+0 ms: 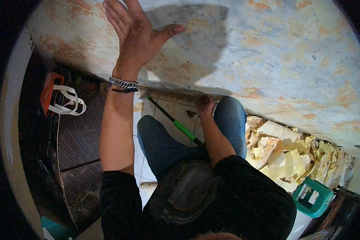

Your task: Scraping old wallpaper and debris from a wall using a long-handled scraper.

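My left hand [137, 34] is raised in front of the patchy wall [268, 52], its fingers stretched out and the thumb spread to the side. Whether its palm touches the wall is hard to make out. A chain bracelet [123, 83] circles that wrist. My right hand [205, 106] is low beside my right knee, close to the foot of the wall; shadow hides its fingers. Between my legs a long-handled tool with a black and green shaft [184, 130] slants over the tiles, its head toward the wall. My right hand is apart from the visible shaft.
Crumpled yellowish peelings [288, 156] are heaped along the wall's foot on the right. A green plastic stool [314, 198] stands near them. To the left are dark panels [82, 128] and an orange bag [48, 94] with white handles. White floor tiles [146, 164] show beneath me.
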{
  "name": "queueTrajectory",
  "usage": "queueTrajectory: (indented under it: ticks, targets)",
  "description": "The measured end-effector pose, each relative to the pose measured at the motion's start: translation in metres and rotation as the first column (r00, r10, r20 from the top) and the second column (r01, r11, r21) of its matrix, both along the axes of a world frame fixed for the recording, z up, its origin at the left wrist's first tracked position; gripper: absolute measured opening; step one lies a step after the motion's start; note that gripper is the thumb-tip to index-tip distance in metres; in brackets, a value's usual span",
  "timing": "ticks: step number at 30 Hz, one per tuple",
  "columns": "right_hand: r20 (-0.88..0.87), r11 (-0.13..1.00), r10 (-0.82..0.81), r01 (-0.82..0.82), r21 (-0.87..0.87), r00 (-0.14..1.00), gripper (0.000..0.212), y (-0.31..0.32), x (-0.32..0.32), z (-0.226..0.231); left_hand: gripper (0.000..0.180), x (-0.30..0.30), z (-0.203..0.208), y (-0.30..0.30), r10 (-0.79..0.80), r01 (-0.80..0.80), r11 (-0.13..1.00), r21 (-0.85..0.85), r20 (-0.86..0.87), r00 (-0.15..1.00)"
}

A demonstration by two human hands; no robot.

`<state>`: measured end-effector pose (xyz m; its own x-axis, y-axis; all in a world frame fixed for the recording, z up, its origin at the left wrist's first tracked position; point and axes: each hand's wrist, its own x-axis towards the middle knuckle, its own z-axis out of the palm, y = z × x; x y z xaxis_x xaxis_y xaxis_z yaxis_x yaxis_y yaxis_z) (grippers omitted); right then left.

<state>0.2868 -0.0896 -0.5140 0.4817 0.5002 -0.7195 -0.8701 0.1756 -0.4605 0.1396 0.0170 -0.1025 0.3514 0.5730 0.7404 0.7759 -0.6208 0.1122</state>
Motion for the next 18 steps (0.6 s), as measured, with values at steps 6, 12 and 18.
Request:
queueTrajectory:
  ticks: [6, 12, 18]
  targets:
    - [-0.219, 0.778, 0.283, -0.09, 0.622, 0.934, 0.025, 0.02, -0.002, 0.006, 0.134, 0.005, -0.002, 0.002, -0.025, 0.025, 1.0, 0.008, 0.026, 0.999]
    - [-0.317, 0.926, 0.035, 0.088, 0.366, 0.948, 0.021, 0.022, -0.02, 0.052, 0.133, -0.002, -0.004, 0.004, -0.026, 0.026, 0.999, 0.035, 0.004, 1.0]
    - [-0.417, 0.863, 0.085, 0.142, 0.484, 0.905, 0.022, 0.024, -0.006, 0.02, 0.134, 0.003, -0.004, 0.004, -0.012, 0.012, 1.0, 0.016, -0.002, 1.0]
